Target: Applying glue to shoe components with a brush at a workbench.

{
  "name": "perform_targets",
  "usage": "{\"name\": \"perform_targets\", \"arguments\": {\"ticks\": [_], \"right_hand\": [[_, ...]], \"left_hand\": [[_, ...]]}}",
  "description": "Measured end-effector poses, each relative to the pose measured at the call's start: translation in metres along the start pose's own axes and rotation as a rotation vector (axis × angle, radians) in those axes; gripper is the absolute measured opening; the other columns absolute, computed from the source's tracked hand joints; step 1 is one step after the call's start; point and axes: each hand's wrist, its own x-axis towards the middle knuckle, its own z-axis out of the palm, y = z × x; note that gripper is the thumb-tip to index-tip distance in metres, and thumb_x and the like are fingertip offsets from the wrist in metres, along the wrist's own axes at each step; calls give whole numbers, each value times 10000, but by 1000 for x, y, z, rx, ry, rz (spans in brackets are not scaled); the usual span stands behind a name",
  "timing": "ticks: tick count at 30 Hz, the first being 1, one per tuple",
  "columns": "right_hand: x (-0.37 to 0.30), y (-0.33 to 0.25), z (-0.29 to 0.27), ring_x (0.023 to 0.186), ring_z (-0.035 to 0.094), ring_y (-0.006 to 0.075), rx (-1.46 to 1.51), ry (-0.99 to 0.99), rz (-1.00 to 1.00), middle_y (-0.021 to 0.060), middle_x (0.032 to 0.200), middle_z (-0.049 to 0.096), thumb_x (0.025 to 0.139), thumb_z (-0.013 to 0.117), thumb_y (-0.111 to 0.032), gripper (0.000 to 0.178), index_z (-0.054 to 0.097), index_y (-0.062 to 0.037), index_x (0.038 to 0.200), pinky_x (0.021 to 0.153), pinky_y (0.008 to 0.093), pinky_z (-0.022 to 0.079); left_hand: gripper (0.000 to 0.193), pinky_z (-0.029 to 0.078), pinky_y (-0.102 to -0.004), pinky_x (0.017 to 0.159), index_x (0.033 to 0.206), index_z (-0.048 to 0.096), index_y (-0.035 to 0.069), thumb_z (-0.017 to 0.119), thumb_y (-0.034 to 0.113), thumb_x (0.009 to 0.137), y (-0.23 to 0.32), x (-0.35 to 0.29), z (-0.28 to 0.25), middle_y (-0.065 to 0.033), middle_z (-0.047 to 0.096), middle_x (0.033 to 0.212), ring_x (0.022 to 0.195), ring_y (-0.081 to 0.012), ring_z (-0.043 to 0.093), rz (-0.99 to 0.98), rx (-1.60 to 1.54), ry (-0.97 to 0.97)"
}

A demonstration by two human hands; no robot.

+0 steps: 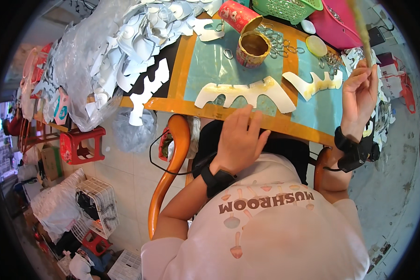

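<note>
My right hand (359, 91) is raised at the right end of the table, its fingers closed round a long, yellowish stick (363, 35) whose upper end runs out of view. My left hand (240, 137) lies at the table's near edge, fingers stretched and apart, the tips at the lower edge of a curved white cut-out piece (247, 94). Yellowish smears show along that piece's notched upper side. To its right lies a similar white piece (316, 85), also smeared yellow. Behind them stands an open tin (253, 49) with brownish contents.
A red patterned can (238, 15) lies tipped behind the tin, beside a pile of metal rings (277, 42). White cut-outs (140, 37) are heaped at the left. A green basket (287, 10) and pink container (336, 23) stand at the back. A red stool (82, 144) is on the floor.
</note>
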Motion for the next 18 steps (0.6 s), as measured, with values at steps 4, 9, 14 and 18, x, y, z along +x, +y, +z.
{"name": "perform_targets", "arguments": {"ticks": [4, 9, 14, 18], "right_hand": [[-27, 18, -4, 753, 633, 156, -585, -241, -170, 160, 885, 635, 899, 574, -34, 219, 487, -4, 1098, 677, 232, 578], [-52, 36, -18, 731, 676, 197, -952, -166, -97, 148, 898, 663, 874, 542, 55, 304, 413, -17, 1139, 670, 302, 591], [-58, 31, -33, 783, 670, 190, -1018, -180, -70, 143, 927, 661, 848, 559, 84, 333, 403, -21, 1122, 714, 313, 588], [-57, 32, -37, 817, 666, 187, -1034, -214, -39, 146, 950, 657, 843, 559, 84, 332, 405, -25, 1116, 739, 313, 580]], "left_hand": [[457, 386, -445, 919, 1167, 518, -34, 675, 179, 794, -18, -5, -16, -217, 498, 1220, 1080, -389, 481, -49, 96, 15], [450, 413, -426, 916, 1169, 517, -41, 679, 150, 796, -31, -9, -15, -204, 545, 1173, 1054, -374, 515, -38, 106, 32], [445, 418, -421, 915, 1166, 514, -53, 674, 144, 801, -34, -9, -12, -206, 563, 1146, 1048, -369, 525, -27, 92, 43], [444, 420, -420, 912, 1163, 513, -54, 675, 143, 800, -33, -9, -11, -207, 564, 1145, 1042, -369, 527, -24, 102, 45]]}}
